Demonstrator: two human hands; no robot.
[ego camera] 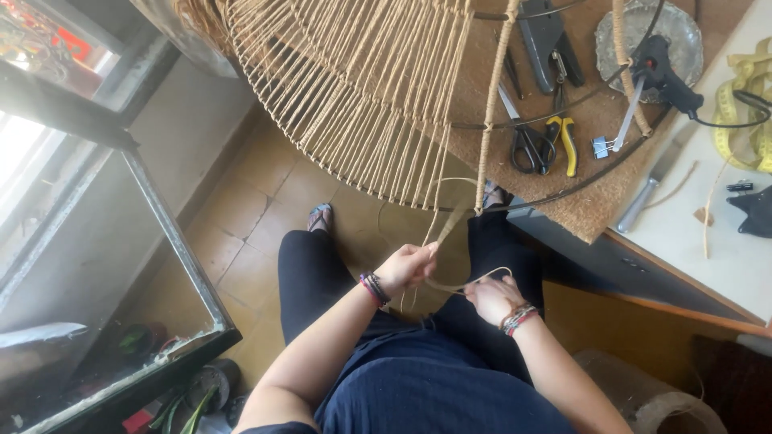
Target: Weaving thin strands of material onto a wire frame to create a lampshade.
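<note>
The left hand (404, 266) is closed around a flat strand of pale natural fibre (450, 225), which climbs toward twelve o'clock to the round black wire frame wrapped in taut tan cord (354, 96). The right hand (492, 297) pinches the same strand's loop, at four o'clock from the left. At two o'clock, black scissors (527, 145) and yellow-handled pliers (567, 141) lie on a coarse brown mat (591, 209). Below are worn ochre floor tiles (265, 201).
</note>
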